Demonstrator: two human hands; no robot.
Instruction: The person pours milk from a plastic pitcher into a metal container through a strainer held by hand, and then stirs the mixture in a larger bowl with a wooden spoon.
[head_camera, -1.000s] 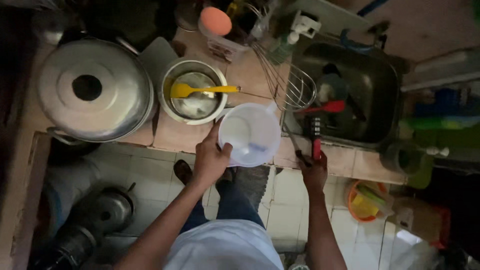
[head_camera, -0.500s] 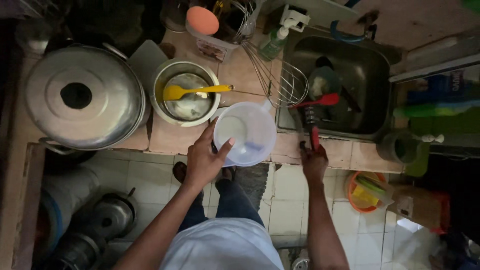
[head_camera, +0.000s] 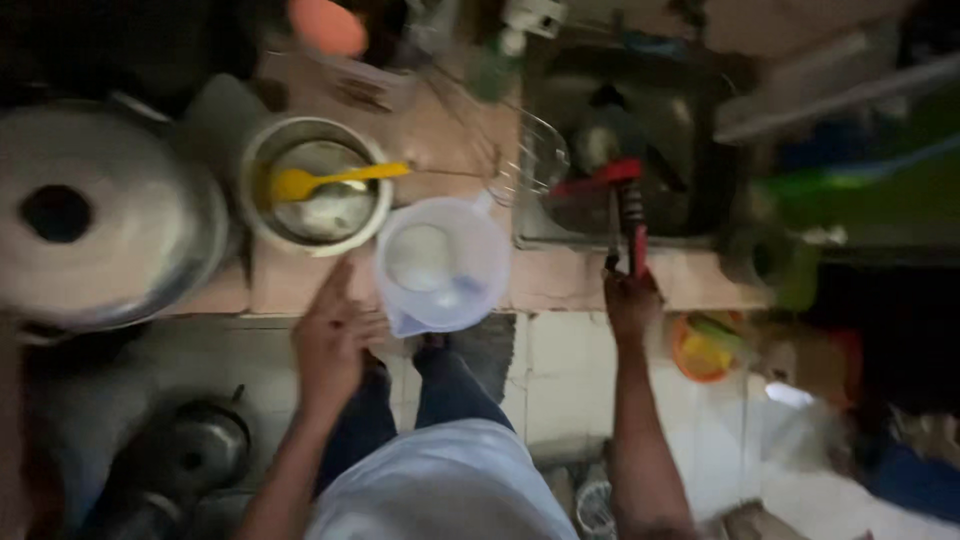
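The view is blurred. My left hand (head_camera: 335, 340) grips the near side of a white plastic jug (head_camera: 440, 262) that stands at the front edge of the tiled counter (head_camera: 560, 285); a little pale liquid shows inside it. My right hand (head_camera: 630, 300) rests at the counter edge and is closed on the dark end of a red-and-black handled utensil (head_camera: 630, 215) that reaches into the sink (head_camera: 700, 130). Left of the jug stands a metal pot (head_camera: 318, 190) with a yellow spoon (head_camera: 330, 180) lying across it.
A large metal lid (head_camera: 95, 215) with a centre hole covers a big vessel at far left. A wire whisk (head_camera: 530, 155) lies between the pot and the sink. On the floor stand a dark metal pot (head_camera: 185, 455) and an orange bowl (head_camera: 700, 350).
The view has swung and blurred, so everything sits further left in frame. Both hands keep their holds, and the jug stays at the counter edge.
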